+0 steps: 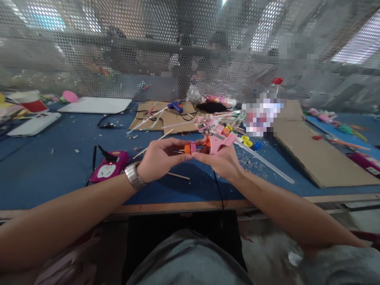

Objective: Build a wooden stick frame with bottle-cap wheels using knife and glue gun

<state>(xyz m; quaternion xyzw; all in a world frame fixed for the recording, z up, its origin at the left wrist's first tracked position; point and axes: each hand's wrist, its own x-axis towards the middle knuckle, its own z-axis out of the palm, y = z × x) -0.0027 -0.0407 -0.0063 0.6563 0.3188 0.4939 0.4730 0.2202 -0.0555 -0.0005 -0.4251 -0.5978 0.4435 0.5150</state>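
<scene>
My left hand (158, 158), with a metal watch on its wrist, pinches a small orange and pink-purple ring-shaped piece (190, 148) between thumb and fingers. My right hand (224, 160) is wrapped round a pink glue gun (219, 142) with an orange part near its front. Its thumb and fingertip reach the right side of the small piece, close to my left fingertips. Both hands are raised above the blue table near its front edge. A black cord (219, 190) hangs below my right hand. Fingers hide part of the small piece.
A magenta power socket (111, 166) with a plug stands left. Behind lie a blue glue gun (175, 106) on cardboard (178, 123), yellow rings (246, 140) and a clear glue stick (267, 163). A red-capped bottle (277, 81) and more cardboard (323, 158) are right. Perforated metal mesh (148, 51) closes the back.
</scene>
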